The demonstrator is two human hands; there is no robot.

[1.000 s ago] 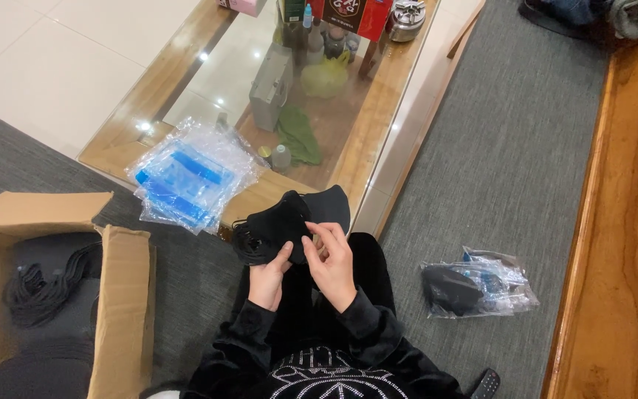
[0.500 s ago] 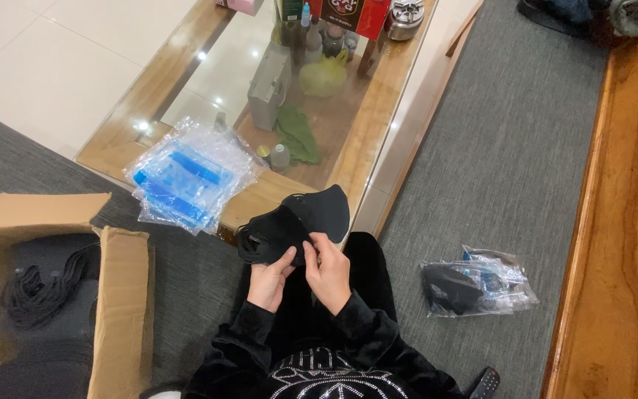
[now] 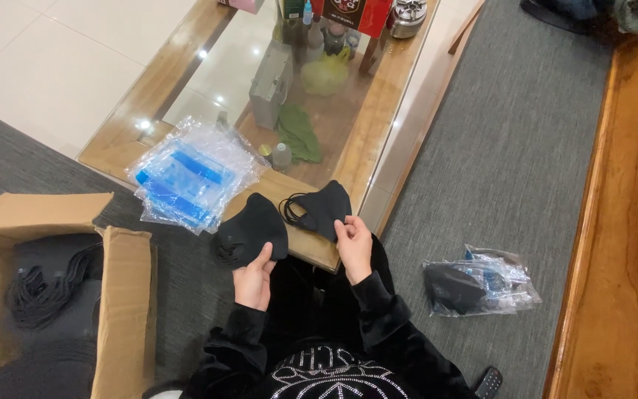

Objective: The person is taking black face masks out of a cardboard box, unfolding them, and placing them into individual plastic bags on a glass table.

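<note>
We see the left hand pinching the lower edge of a black fabric mask, thumb on top and fingers curled beneath it. The right hand grips a second black mask the same way, its thin ear loops bunched at the left side. Both masks are soft, matte and curved, held apart over the wooden edge of the glass-topped table. Beside them lies a stack of crinkly clear bags with blue strips. A cardboard box of dark masks stands at left; a filled plastic bag lies on the grey carpet.
</note>
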